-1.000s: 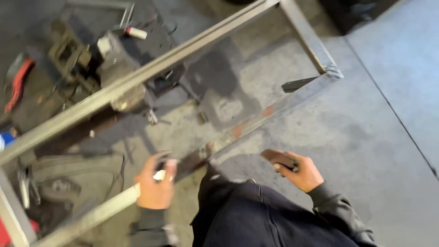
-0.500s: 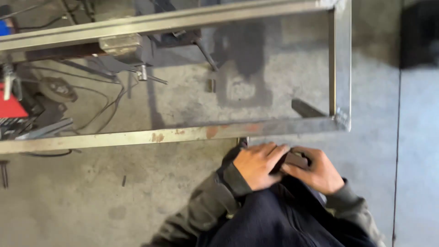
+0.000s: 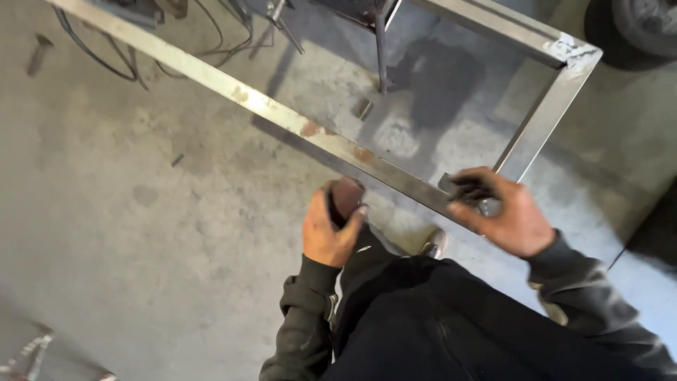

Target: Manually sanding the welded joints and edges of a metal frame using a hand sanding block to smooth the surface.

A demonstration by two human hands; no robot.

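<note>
Parting the two hands, which half a second ago were meeting over one dark thing close to the lap. Now holding the left hand (image 3: 328, 229) near the body, just short of the near rail of the steel frame (image 3: 268, 106), fingers curling closed around a rusty brown piece (image 3: 345, 197) with the thumb pressing its right side. Reaching the right hand (image 3: 504, 215) further right, onto that near rail close to the frame's right corner, fingers bending tightly over a small dark piece (image 3: 469, 189) and seemingly pressing it against the metal, though motion blur is hiding exactly how. Standing or crouching over the concrete floor (image 3: 141, 247), with a shoe (image 3: 436, 243) showing between the hands under the rail. Leaving cables (image 3: 106, 60) lying far left beyond the frame and a tyre (image 3: 645, 25) at the far right corner.
</note>
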